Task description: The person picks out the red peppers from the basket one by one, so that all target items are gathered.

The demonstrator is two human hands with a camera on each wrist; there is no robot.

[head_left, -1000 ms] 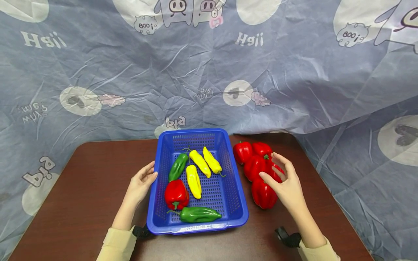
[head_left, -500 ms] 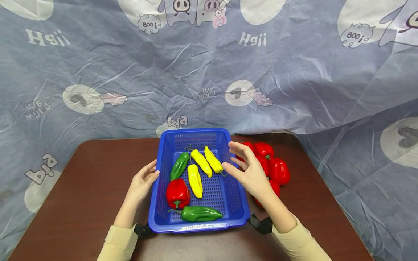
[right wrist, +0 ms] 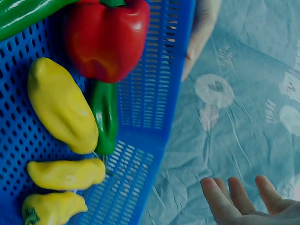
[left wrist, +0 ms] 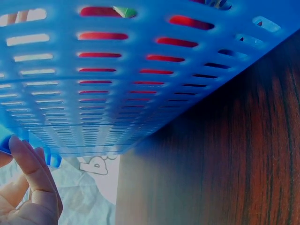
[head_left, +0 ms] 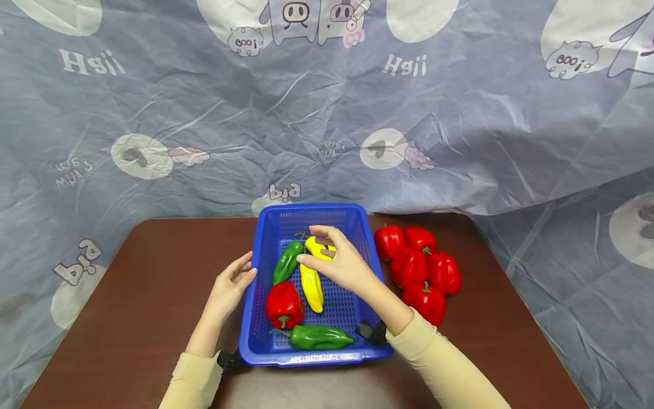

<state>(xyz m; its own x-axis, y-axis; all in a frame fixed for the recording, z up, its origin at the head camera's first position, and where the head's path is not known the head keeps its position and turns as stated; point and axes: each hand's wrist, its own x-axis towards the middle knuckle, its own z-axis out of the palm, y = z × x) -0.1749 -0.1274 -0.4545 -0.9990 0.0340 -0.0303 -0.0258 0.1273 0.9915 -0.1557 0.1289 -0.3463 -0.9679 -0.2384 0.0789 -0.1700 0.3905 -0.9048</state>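
My left hand (head_left: pixel 227 291) holds the left rim of a blue plastic basket (head_left: pixel 248 318); in the left wrist view its fingers (left wrist: pixel 33 173) bend at the rim. Over the basket hovers my right hand (head_left: pixel 339 262), thumb and fingers spread with nothing between them, partly hiding the yellow peppers. Inside lie a red bell pepper (head_left: pixel 284 304), a long green pepper (head_left: pixel 321 337), a second green pepper (head_left: pixel 288 262) and a yellow pepper (head_left: pixel 311 288). The right wrist view shows three yellow peppers, among them a middle one (right wrist: pixel 68 174) and a stubby one (right wrist: pixel 51 208).
Several red bell peppers (head_left: pixel 409 267) are clustered on the brown table (head_left: pixel 168 272) just right of the basket. Behind the table hangs a wrinkled grey-blue cloth (head_left: pixel 245 125) with cartoon prints. A dark strap piece (head_left: pixel 371 333) hangs from the right wrist.
My right hand has moved left from above the loose red bell peppers to over the basket, staying spread. The left hand keeps its place on the rim. The head view has shifted slightly.
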